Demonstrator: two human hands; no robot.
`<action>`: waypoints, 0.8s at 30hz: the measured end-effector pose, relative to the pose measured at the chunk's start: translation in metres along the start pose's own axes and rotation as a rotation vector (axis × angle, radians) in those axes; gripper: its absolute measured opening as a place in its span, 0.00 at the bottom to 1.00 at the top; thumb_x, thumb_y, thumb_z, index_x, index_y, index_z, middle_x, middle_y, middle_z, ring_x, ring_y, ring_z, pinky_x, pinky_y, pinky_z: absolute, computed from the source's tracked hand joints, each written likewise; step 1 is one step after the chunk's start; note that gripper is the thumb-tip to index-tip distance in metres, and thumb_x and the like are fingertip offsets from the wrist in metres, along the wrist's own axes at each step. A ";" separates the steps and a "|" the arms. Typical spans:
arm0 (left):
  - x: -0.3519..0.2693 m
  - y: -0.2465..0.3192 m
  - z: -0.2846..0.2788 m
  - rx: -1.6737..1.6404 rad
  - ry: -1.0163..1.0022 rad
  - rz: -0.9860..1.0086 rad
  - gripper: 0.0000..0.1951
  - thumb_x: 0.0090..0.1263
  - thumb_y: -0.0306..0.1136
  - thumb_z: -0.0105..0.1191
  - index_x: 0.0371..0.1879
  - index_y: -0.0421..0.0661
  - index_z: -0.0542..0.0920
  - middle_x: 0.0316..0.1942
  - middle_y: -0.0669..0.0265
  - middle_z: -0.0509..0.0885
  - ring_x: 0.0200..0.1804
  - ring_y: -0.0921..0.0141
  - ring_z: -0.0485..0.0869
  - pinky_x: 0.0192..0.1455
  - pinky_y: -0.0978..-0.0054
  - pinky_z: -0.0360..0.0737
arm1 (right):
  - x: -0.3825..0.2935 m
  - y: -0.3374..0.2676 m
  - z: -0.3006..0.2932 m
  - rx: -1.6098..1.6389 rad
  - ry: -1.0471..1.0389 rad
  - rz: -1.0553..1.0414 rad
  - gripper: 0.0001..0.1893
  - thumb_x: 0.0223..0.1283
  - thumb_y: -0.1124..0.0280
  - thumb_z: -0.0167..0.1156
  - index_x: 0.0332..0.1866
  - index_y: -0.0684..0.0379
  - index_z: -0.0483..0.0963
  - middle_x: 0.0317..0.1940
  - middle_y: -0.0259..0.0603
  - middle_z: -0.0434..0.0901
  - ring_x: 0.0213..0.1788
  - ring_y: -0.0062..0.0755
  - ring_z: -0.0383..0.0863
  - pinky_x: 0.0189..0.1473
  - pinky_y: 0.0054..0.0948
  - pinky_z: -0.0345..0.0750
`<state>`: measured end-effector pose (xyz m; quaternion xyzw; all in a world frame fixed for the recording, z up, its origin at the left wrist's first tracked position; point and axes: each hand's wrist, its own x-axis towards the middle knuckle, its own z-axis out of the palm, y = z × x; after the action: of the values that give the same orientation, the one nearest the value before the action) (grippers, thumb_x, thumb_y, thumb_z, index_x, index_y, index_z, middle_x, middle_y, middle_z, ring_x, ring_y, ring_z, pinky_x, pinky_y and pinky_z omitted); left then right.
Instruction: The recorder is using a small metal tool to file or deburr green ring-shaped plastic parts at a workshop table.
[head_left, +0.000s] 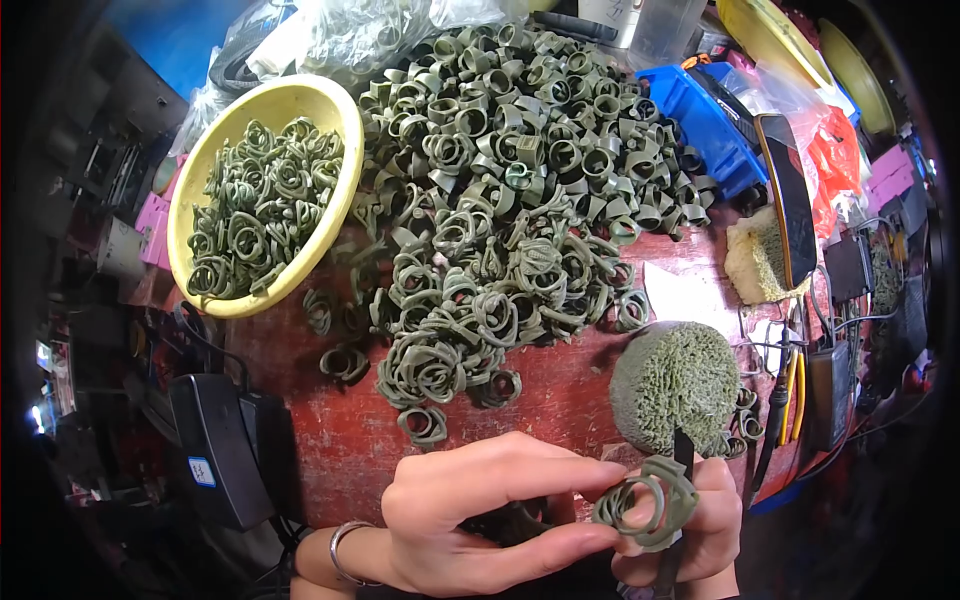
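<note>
My left hand (465, 502) pinches a cluster of dark green, wax-like rings (679, 502) between thumb and fingertips. It shows several bands overlapping; whether they are one piece or separate rings I cannot tell. My right hand (712, 521) is closed around a dark, flat blade-like tool (683, 450) that passes behind the rings. A right fingertip shows through the ring opening. Just beyond the blade's tip stands a round block of rough green porous material (675, 382). Ahead of my hands, a large heap of similar green rings (525, 150) covers the red worn table (337, 435).
At left, a yellow bowl (349, 202) holds many rings. A black box-shaped device (217, 450) stands near the left edge. On the right are a smartphone (787, 202) leaning on a pale sponge-like block (750, 259), yellow-handled pliers (793, 397), cables and a blue bin (697, 127).
</note>
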<state>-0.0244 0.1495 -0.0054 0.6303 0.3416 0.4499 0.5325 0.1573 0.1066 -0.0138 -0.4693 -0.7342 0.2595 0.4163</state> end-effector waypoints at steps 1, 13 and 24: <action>0.003 -0.001 0.004 -0.025 -0.020 0.014 0.17 0.48 0.28 0.66 0.35 0.33 0.79 0.30 0.53 0.82 0.30 0.68 0.82 0.33 0.78 0.77 | -0.002 -0.001 -0.009 0.102 -0.059 0.062 0.16 0.42 0.66 0.68 0.35 0.54 0.70 0.27 0.37 0.75 0.25 0.27 0.75 0.28 0.21 0.71; 0.000 0.000 0.000 0.204 0.008 0.163 0.12 0.51 0.21 0.60 0.36 0.36 0.79 0.31 0.58 0.81 0.31 0.68 0.80 0.34 0.78 0.75 | 0.006 -0.014 -0.010 0.474 -0.080 0.549 0.09 0.37 0.71 0.67 0.24 0.61 0.75 0.19 0.39 0.77 0.18 0.26 0.76 0.19 0.21 0.70; -0.005 0.002 0.000 0.235 0.029 0.201 0.14 0.50 0.21 0.61 0.37 0.35 0.79 0.31 0.58 0.81 0.29 0.71 0.79 0.32 0.79 0.75 | 0.007 0.000 0.011 0.428 0.034 -0.047 0.09 0.44 0.79 0.57 0.34 0.61 0.73 0.20 0.37 0.75 0.19 0.31 0.74 0.21 0.24 0.68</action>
<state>-0.0258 0.1446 -0.0042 0.7129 0.3349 0.4666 0.4024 0.1463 0.1128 -0.0170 -0.3572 -0.6662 0.3917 0.5246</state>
